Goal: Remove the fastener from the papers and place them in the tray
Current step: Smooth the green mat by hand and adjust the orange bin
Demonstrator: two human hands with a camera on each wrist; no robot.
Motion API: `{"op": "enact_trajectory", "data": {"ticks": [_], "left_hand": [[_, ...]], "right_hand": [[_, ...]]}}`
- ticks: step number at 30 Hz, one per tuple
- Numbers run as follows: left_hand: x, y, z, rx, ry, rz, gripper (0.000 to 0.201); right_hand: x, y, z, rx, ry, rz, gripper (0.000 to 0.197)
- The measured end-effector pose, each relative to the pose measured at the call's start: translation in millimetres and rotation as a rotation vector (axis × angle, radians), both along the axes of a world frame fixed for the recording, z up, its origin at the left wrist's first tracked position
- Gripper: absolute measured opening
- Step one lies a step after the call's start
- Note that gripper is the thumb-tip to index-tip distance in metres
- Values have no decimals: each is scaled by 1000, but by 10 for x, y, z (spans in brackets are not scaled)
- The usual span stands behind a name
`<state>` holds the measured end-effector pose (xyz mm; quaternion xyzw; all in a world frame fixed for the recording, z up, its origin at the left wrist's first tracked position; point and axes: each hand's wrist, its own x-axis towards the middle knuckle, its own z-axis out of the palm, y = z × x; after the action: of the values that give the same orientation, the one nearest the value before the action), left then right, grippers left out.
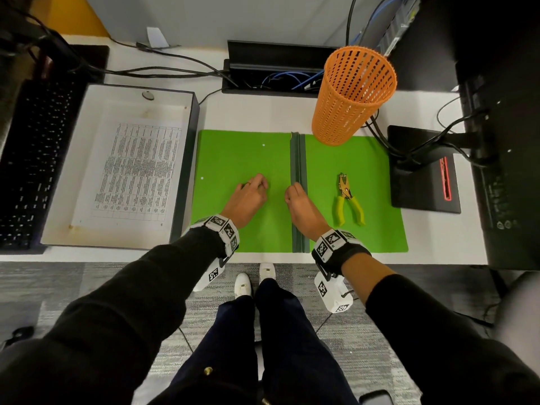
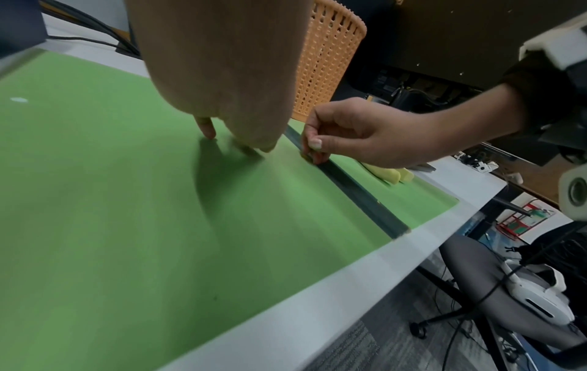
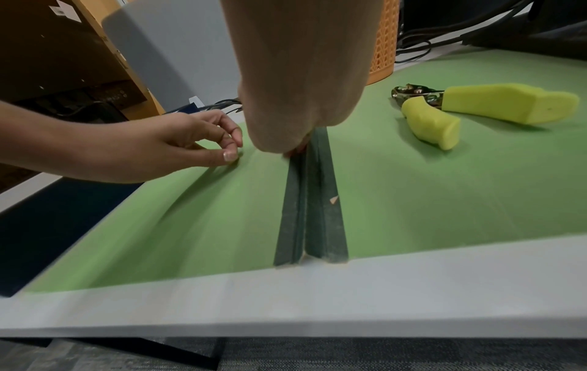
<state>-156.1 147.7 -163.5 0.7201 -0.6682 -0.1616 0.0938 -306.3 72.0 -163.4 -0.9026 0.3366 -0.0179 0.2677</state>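
Head view shows a green folder (image 1: pixel 242 159) lying open and flat on the desk, its dark spine (image 1: pixel 298 159) running from twelve to six o'clock down the middle. At nine o'clock from the folder sits a tray (image 1: pixel 87 229), and a printed sheet of paper (image 1: pixel 137 171) already lies inside it, so that part of the job looks done. No loose papers show on either leaf of the folder.

Both hands are near the folder's middle. The left hand (image 1: pixel 248 197) rests on the left leaf with its fingers curled and its thumb tip and fingertips down on the green surface; whether it pinches anything small I cannot tell. The right hand (image 1: pixel 301 203) is just at three o'clock from it, on the spine, its thumb and fingers pinched together at the spine's left edge; the left wrist view shows this pinch, but what lies between the fingertips is too small to make out. It may be the fastener, or only the spine itself.

At three o'clock on the right leaf lies a pair of pliers (image 1: pixel 349 200) with yellow handles, untouched. An orange mesh basket (image 1: pixel 350 95) stands at one o'clock on the folder's far corner.

My judgement: the task is close to finished, with at most the fastener at the spine left to deal with.
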Motion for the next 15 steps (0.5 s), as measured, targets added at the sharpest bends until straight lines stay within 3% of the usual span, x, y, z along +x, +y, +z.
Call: {"op": "enact_trajectory", "data": {"ticks": [8, 11, 15], "left_hand": [[174, -47, 114, -38, 45, 26, 20], [251, -237, 311, -114, 52, 30, 13], [378, -787, 828, -237, 194, 61, 10]], "right_hand": [[62, -82, 71, 21, 11, 0, 29], [172, -194, 312, -35, -53, -16, 28], [398, -457, 822, -158, -156, -15, 20]]}}
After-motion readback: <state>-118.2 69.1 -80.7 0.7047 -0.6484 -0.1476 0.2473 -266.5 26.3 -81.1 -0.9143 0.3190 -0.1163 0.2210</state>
